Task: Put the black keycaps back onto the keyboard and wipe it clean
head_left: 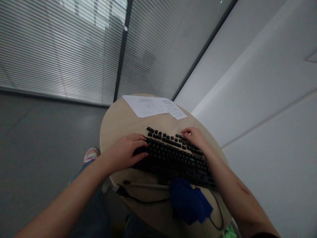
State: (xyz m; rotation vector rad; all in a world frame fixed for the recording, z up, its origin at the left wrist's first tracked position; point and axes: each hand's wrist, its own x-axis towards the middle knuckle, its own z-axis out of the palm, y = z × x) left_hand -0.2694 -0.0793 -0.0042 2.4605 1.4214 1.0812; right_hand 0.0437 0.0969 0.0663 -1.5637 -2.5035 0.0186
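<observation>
The keyboard (170, 157) reaches near the right edge of the worktop (114, 122). Left hand (126, 150) on it, fingers apart; can't tell if right hand's (195, 137) pinch. Its bump could scatter loose keys (171, 142).

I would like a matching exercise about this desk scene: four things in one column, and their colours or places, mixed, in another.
1. papers
2. keyboard
3. cloth
4. right hand

A. blue, on the near side
B. at the loose keys
C. white, toward the far edge of the table
D. black, left hand at its left end

Pairs: 1-C, 2-D, 3-A, 4-B
</observation>
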